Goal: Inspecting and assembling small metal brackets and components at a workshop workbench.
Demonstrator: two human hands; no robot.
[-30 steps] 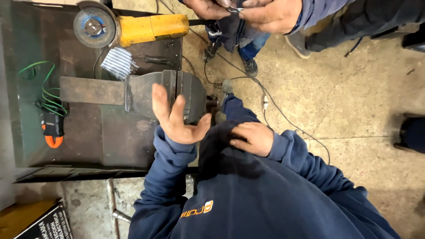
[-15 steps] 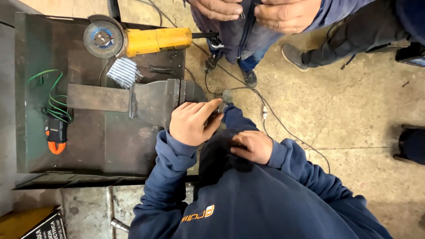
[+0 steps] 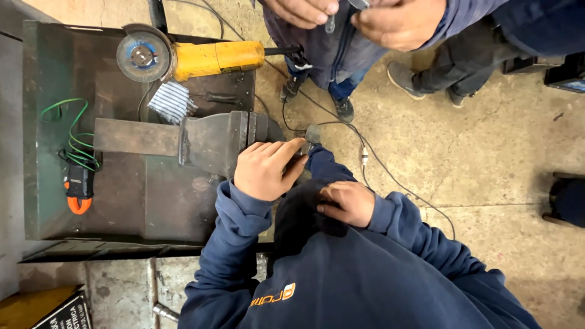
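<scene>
The person's left hand (image 3: 266, 169) lies on the jaw end of a heavy grey bench vise (image 3: 222, 141), with the fingers curled narrow over its edge and the fingertips touching a small grey piece (image 3: 313, 135) just beside the vise. It cannot be told if the fingers really pinch this piece or only press on it. The right hand (image 3: 346, 203) rests lower, against the dark blue sweatshirt, its fingers bent inward; whether they hold something cannot be told. The vise stands at the right side of a dark green steel table (image 3: 49, 73), whose top is scratched and dull. If the small piece is only half supported, it could slip from the fingertips and fall on the rough concrete floor (image 3: 487, 152), and a fingertip could be caught if the vise closes while the hand is so near. A thin cable (image 3: 390, 180) runs loose over the floor close to the feet, so somebody might catch it with a foot and pull the yellow angle grinder (image 3: 195, 58), which lies with its round disc near the table edge. Another person's hands (image 3: 359, 15) work at the top of the view. A green wire (image 3: 76, 131) makes soft loops above an orange-tipped tool (image 3: 78, 189), and a striped cloth (image 3: 172, 100) lies crumpled.
</scene>
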